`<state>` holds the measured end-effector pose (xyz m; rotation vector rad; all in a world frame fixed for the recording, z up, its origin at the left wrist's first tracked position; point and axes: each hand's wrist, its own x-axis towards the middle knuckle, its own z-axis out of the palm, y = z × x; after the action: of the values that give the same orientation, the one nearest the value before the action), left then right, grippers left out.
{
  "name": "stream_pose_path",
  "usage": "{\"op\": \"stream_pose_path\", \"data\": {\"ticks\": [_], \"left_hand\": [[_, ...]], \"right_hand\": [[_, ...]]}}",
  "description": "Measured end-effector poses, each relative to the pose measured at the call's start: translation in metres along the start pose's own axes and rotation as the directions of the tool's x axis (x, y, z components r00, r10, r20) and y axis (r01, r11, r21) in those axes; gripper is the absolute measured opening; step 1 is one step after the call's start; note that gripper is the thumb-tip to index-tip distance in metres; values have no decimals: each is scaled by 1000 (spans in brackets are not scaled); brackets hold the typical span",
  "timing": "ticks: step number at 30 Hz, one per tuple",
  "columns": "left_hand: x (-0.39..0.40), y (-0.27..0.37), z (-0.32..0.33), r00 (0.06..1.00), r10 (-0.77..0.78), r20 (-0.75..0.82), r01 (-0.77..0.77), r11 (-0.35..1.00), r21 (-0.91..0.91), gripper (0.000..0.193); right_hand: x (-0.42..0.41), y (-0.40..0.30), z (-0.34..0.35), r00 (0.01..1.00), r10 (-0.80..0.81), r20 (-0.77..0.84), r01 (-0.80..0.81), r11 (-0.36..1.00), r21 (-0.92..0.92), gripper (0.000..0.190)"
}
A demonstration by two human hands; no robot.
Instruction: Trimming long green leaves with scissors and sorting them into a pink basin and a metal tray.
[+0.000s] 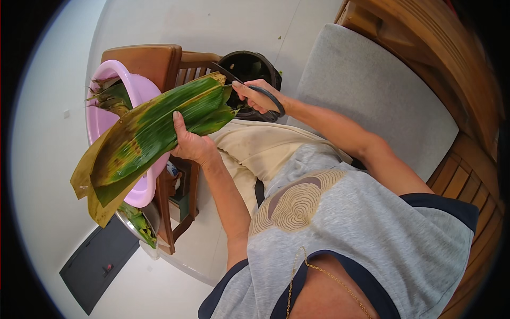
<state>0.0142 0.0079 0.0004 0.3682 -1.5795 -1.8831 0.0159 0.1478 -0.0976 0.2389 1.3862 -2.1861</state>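
A stack of broad green leaves with brown, yellowed patches (159,131) is gripped by my left hand (194,143), its thumb lying on top. My right hand (261,95) holds dark-handled scissors (271,97) by the cut-looking, straw-coloured end of the stack. The blades point up and left beside that end; how far they are apart is hard to tell. Below the scissors stands a black bin (249,63) with some scraps inside. Behind the leaves, a pink plastic basin (145,89) holds more leaves (115,95), partly hidden by the stack.
The basin rests on a wooden stool or small table (141,56). A metal bowl with green leaves (139,225) sits near its lower end. To the right is a grey seat cushion (358,91) on wooden furniture. A dark mat (99,263) lies at lower left on the pale floor.
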Motion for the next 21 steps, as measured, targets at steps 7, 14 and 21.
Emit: {"op": "stream_pose_path", "data": {"ticks": [7,14,21], "left_hand": [[13,14,12,998,33,-61,-36,998,-45,31],[14,24,18,994,42,-102,-51,995,-87,30],[8,21,23,989,102,-106,-109,992,-63,31]], "right_hand": [[-4,4,-7,999,-47,11,47,997,-60,46],[-15,-10,20,988,-89,128,95,995,-43,43],[-20,-19,23,990,13,140,-28,994,104,48]]}}
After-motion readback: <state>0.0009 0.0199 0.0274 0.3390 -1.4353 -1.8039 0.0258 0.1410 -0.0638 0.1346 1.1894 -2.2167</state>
